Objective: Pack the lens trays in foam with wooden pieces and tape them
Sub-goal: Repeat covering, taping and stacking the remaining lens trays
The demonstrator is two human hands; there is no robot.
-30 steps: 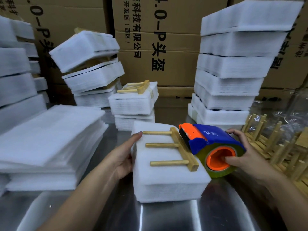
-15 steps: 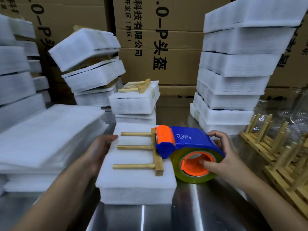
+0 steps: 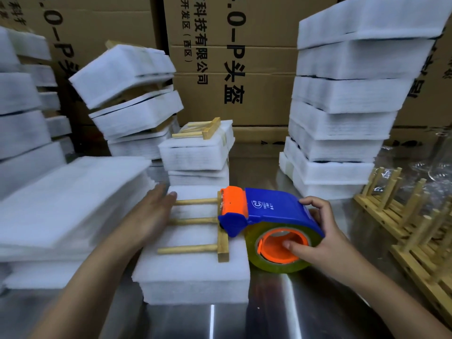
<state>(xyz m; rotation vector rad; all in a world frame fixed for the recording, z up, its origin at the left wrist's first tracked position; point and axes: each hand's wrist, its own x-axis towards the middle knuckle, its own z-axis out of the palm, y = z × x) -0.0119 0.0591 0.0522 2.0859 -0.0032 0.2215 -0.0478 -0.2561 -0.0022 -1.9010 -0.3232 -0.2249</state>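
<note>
A white foam-wrapped pack lies on the metal table in front of me. A wooden rack piece with three dowels rests on top of it. My left hand lies flat against the pack's left edge, fingers apart, holding nothing. My right hand grips a blue and orange tape dispenser with a roll of clear tape, thumb in the orange core. The dispenser's orange nose sits on the bar of the wooden piece, at the pack's right side.
A pile of flat foam sheets lies at the left. Finished packs stand behind, one with a wooden piece taped on. Tall stacks of wrapped foam rise at right and left. Wooden racks lie at far right. Cardboard boxes form the back wall.
The dispenser has moved left onto the wooden piece's bar. My left hand slid from the pack's near left corner to lie flat along its left edge.
</note>
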